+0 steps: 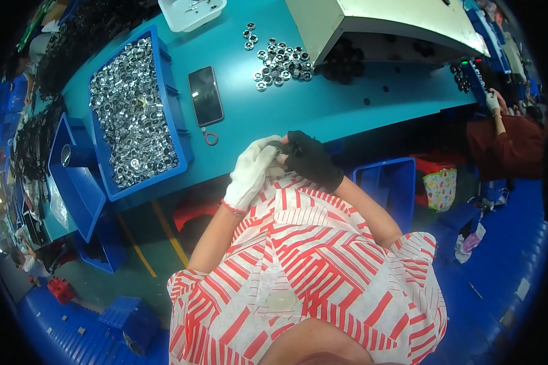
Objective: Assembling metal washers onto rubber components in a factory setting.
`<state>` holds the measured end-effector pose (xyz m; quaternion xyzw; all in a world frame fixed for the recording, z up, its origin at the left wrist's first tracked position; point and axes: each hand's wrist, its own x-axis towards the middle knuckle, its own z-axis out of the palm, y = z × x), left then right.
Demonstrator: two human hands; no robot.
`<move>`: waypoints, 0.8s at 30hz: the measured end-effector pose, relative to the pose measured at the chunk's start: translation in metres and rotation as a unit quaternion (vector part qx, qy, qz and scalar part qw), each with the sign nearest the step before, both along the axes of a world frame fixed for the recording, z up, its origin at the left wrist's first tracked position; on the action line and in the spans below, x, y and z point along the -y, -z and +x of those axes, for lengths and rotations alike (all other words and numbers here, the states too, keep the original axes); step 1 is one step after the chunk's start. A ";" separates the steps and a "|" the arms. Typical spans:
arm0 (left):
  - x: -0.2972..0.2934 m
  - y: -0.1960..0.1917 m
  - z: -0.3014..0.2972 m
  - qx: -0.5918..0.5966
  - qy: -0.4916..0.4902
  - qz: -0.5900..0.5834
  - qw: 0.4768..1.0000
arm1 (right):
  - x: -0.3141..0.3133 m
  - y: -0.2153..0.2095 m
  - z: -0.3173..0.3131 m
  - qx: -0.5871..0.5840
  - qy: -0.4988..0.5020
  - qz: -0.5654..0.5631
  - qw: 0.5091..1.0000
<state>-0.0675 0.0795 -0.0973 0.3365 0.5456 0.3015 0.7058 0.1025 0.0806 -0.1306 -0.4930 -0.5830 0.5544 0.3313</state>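
My left hand (249,173), in a white glove, is closed at the table's near edge, just in front of my body. Against it is my right hand (313,161), in a black glove with bare fingertips, also closed. Between the fingers of both shows a small round metallic part (278,148), mostly hidden by them. Beyond my hands lies a loose cluster of small round silver parts with dark centres (280,64). To the left, a blue tray (181,137) is filled with shiny silver ring-like parts (134,109).
On the teal table (243,112) lie a dark phone (206,96) with a red ring strap. A white bin (192,18) stands at the back, a pale metal housing (377,18) at the back right. A blue crate (386,182) sits right of me; a co-worker's gloved hand (492,102) is far right.
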 end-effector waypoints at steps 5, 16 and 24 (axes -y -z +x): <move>0.002 0.004 -0.002 0.014 -0.003 0.016 1.000 | -0.004 0.007 0.004 0.014 -0.041 -0.007 0.999; 0.015 0.010 0.013 -0.294 0.011 0.306 0.905 | -0.001 -0.005 -0.002 0.178 -0.064 0.150 0.970; 0.007 0.001 0.007 -0.233 0.066 0.232 0.942 | -0.012 -0.009 0.003 0.209 -0.077 0.196 0.955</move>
